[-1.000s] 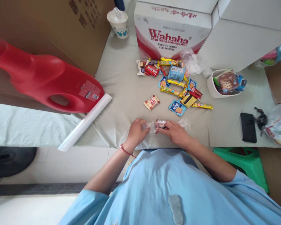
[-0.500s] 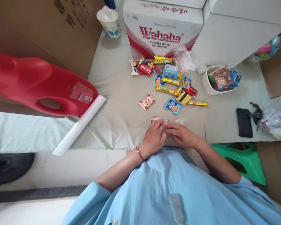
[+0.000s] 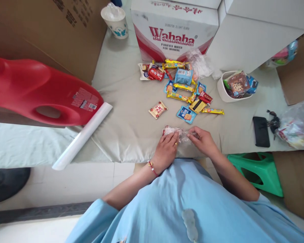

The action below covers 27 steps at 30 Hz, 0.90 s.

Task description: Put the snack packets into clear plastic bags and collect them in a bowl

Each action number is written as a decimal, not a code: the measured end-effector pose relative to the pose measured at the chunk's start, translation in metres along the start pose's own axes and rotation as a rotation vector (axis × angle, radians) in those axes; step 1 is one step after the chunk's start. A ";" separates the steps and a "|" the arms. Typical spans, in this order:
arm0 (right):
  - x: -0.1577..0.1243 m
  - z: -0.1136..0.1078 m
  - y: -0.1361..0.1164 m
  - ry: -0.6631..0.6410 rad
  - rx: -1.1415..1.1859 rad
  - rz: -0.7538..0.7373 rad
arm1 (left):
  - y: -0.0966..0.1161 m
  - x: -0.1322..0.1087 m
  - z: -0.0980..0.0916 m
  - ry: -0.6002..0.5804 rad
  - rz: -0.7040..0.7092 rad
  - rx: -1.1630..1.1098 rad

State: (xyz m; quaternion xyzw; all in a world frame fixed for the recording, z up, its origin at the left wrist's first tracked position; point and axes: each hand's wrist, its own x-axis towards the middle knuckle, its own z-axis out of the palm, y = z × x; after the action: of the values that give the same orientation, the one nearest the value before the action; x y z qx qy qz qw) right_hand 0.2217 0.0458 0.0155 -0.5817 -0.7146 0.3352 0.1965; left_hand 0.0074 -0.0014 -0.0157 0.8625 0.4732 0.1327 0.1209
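A small clear plastic bag (image 3: 180,134) with a red-and-white snack inside lies near the front edge of the cloth-covered table (image 3: 126,111). My left hand (image 3: 166,152), with a red bead bracelet and a ring, presses its closed fingers on the bag's left part. My right hand (image 3: 204,141) pinches the bag's right end. Just beyond them lie a loose orange-red snack packet (image 3: 157,109) and a blue one (image 3: 185,114), in front of a pile of several snack packets (image 3: 183,82).
A red jug (image 3: 40,91) and a white roll (image 3: 82,136) lie at the left. A paper cup (image 3: 116,21), a Wahaha carton (image 3: 173,30) and a white box stand behind. At the right are a white bowl of snacks (image 3: 234,87), a black phone (image 3: 260,131) and a plastic bag (image 3: 297,125).
My left hand moved right along the bag to meet my right hand, and both hands now sit slightly apart on it. The view shifted a little.
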 end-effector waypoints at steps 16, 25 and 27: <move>0.027 0.065 -0.077 -0.142 -0.539 -0.223 | -0.043 -0.048 -0.041 0.182 -0.197 -0.465; 0.029 0.039 -0.053 -0.013 -0.109 -0.161 | -0.039 -0.041 -0.049 0.408 -0.631 -0.748; 0.030 0.029 -0.043 0.034 0.266 -0.035 | -0.034 -0.031 -0.045 0.364 -0.703 -0.919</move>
State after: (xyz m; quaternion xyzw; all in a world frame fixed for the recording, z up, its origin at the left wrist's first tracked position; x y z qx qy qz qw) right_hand 0.1644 0.0635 0.0223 -0.5435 -0.6704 0.4137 0.2898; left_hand -0.0508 -0.0063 0.0113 0.4776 0.6370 0.4208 0.4347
